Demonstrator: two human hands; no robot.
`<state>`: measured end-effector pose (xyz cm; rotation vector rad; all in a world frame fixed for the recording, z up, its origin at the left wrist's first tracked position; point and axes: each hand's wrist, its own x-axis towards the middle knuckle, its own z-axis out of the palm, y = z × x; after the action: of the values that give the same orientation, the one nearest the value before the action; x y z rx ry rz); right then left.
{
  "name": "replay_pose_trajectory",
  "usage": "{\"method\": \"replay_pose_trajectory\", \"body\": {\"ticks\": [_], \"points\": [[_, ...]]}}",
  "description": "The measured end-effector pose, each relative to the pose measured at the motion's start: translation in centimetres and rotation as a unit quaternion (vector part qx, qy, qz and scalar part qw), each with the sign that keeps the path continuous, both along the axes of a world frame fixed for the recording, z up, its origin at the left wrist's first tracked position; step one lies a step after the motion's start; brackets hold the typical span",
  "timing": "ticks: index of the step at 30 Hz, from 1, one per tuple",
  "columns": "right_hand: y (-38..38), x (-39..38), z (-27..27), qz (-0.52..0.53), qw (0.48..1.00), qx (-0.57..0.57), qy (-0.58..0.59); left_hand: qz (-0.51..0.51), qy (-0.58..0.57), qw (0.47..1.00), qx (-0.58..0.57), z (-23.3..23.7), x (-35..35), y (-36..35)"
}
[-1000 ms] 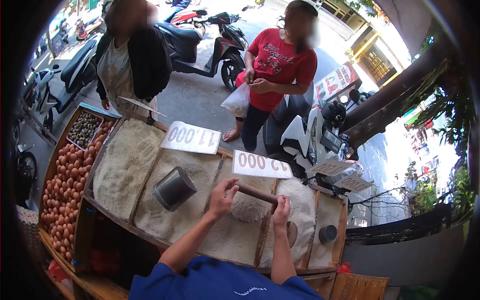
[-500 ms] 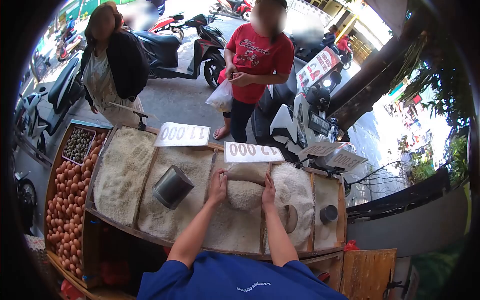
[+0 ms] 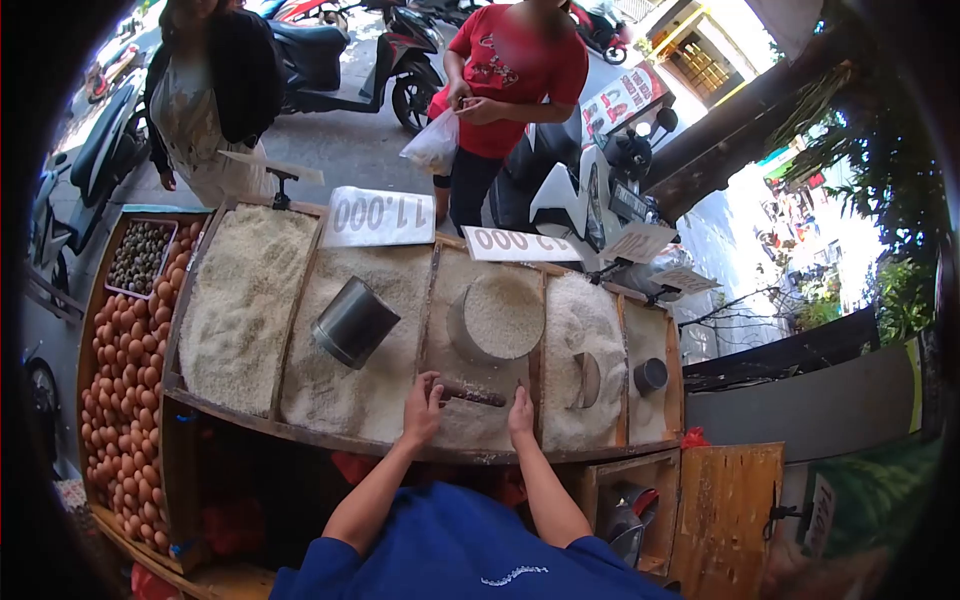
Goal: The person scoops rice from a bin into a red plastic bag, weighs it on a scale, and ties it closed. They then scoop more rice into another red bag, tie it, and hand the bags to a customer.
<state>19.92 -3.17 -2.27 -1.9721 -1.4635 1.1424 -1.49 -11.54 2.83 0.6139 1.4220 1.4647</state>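
In the third compartment of the rice bin, a round metal measure (image 3: pixel 500 318) stands filled with rice. Just nearer to me, a short dark rod (image 3: pixel 474 394) lies across above the rice. My left hand (image 3: pixel 423 408) is closed at its left end, thumb and fingers around it. Beside the rod's other end is my right hand (image 3: pixel 521 414), fingers stretched and holding nothing. A tilted grey metal can (image 3: pixel 355 322) rests on the rice one compartment to the left.
Brown eggs (image 3: pixel 128 370) fill a wooden tray at the left. Price signs (image 3: pixel 378 217) line the bin's far edge. A scoop (image 3: pixel 586 381) and a small dark cup (image 3: pixel 650 376) sit in the right compartments. A person in red (image 3: pixel 515 70) and another in black (image 3: pixel 235 80) stand beyond.
Both hands have left the sides of the rice-filled measure and come nearer to me. My left hand has taken hold of the rod. The view has shifted.
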Motion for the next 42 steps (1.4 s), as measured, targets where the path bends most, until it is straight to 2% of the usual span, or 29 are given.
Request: {"method": "replay_pose_trajectory", "body": {"ticks": [1,2,3,4,6,7,9,12,14,15,19,21,23,25,26,27,29,31,32,33,34,35,36,37,39,40,42], "points": [[-0.9,0.0,-0.3,-0.028,0.999,0.025,0.018,0.002,-0.008,1.0,-0.01,1.5,-0.7,-0.7],[-2.1,0.1,-0.6,-0.054,0.997,0.046,0.033,-0.009,0.164,0.985,0.046,3.6,-1.7,-1.3],[-2.7,0.5,-0.4,-0.045,0.995,0.08,0.047,-0.022,0.332,0.938,0.098,5.8,-2.8,-2.1],[-3.4,0.4,0.7,-0.039,0.996,0.064,0.041,-0.021,0.328,0.941,0.08,8.2,-4.1,-3.1],[-5.3,-0.2,4.2,-0.077,0.987,0.022,0.136,-0.016,0.425,0.894,0.143,12.7,-6.9,-4.8],[-6.2,-0.1,4.8,-0.07,0.988,0.01,0.136,-0.013,0.426,0.895,0.13,14.0,-8.2,-5.7],[-7.5,0.0,5.2,-0.055,0.991,0.052,0.108,0.005,0.493,0.859,0.139,15.6,-10.3,-7.3],[-9.4,0.9,3.4,-0.006,0.994,0.075,0.084,-0.008,0.534,0.844,0.053,10.8,-11.8,-8.6],[-10.2,1.7,1.7,0.104,0.984,0.142,-0.007,-0.033,0.511,0.859,0.009,1.1,-11.4,-9.2],[-10.7,1.5,1.3,0.136,0.978,0.158,-0.011,-0.004,0.506,0.862,0.022,0.1,-11.1,-9.0],[-11.8,0.6,2.0,0.25,0.946,0.205,-0.027,0.02,0.61,0.788,-0.079,-0.2,-9.1,-8.0],[-11.8,0.3,2.1,0.295,0.925,0.235,-0.049,0.146,0.648,0.745,-0.062,1.2,-6.9,-9.8],[-11.8,0.8,1.8,0.335,0.899,0.276,-0.067,0.23,0.569,0.789,0.015,2.4,-4.2,-12.7],[-12.1,1.4,1.6,0.366,0.873,0.309,-0.094,0.232,0.419,0.878,0.011,4.4,-0.8,-18.0],[-12.3,1.7,1.5,0.379,0.87,0.296,-0.104,0.206,0.364,0.908,-0.015,4.4,0.6,-20.6],[-12.5,1.9,1.0,0.388,0.851,0.324,-0.143,0.227,0.343,0.912,0.012,2.0,2.2,-23.0],[-13.2,2.2,0.4,0.399,0.815,0.369,-0.199,0.207,0.479,0.849,-0.082,-4.3,5.7,-29.6],[-13.4,2.8,0.3,0.413,0.811,0.369,-0.19,0.124,0.384,0.831,-0.383,-5.5,10.7,-36.3],[-13.4,2.5,0.4,0.412,0.809,0.374,-0.187,0.15,0.289,0.864,-0.384,-6.6,11.5,-39.3],[-13.5,2.4,0.4,0.407,0.806,0.385,-0.191,0.287,0.228,0.892,-0.264,-7.2,12.2,-41.8],[-13.5,2.0,0.3,0.405,0.807,0.388,-0.185,0.407,0.184,0.872,-0.202,-4.8,11.8,-43.0],[-13.5,2.2,0.3,0.402,0.803,0.399,-0.182,0.476,0.176,0.848,-0.15,-2.9,10.0,-44.6],[-13.5,2.4,0.3,0.402,0.799,0.41,-0.181,0.521,0.221,0.821,-0.075,-0.9,7.6,-46.6],[-13.6,2.6,0.3,0.403,0.797,0.412,-0.18,0.563,0.192,0.803,-0.042,0.7,4.7,-48.9],[-13.7,2.6,0.5,0.41,0.793,0.41,-0.184,0.621,0.063,0.779,-0.054,4.1,-0.9,-54.1],[-13.8,2.6,0.6,0.41,0.793,0.412,-0.183,0.624,0.08,0.777,0.001,2.7,-4.2,-57.7],[-13.8,2.7,0.8,0.416,0.792,0.411,-0.176,0.656,-0.012,0.754,0.035,6.2,-6.8,-60.6]]}}
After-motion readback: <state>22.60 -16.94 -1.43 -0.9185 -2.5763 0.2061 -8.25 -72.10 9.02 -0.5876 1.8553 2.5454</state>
